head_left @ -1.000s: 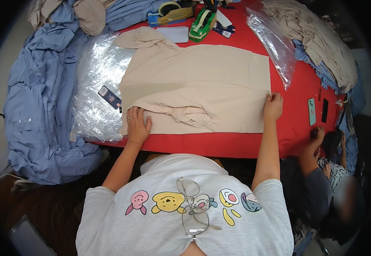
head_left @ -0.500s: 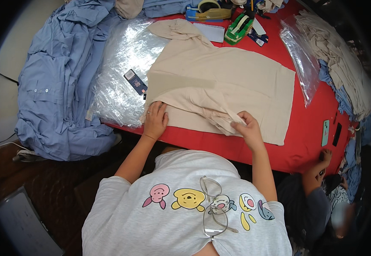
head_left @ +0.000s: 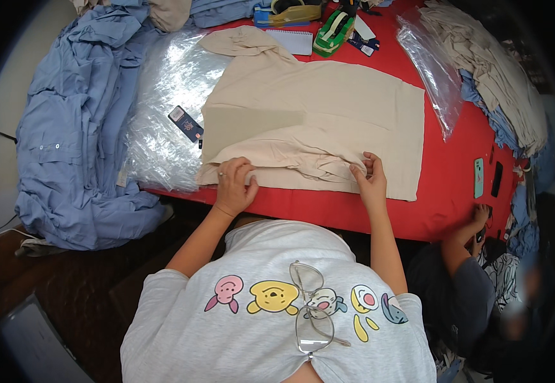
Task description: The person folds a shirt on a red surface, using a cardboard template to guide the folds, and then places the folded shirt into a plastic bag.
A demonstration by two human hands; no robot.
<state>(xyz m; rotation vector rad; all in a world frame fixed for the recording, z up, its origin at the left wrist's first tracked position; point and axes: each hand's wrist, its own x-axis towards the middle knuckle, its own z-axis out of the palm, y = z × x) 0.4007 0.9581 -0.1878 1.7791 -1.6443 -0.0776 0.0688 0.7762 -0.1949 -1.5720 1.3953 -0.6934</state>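
A person's left hand (head_left: 234, 185) pressed flat, fingers released, on the near edge of a beige garment (head_left: 328, 121) spread across a red table (head_left: 450, 185) at centre frame, while the right hand (head_left: 370, 180) pinched a bunched fold of the same cloth. Clear plastic wrap (head_left: 162, 102) and blue shirts (head_left: 67, 140) lay at left; a co-worker's hand (head_left: 480, 216) touched the table's lower right edge.
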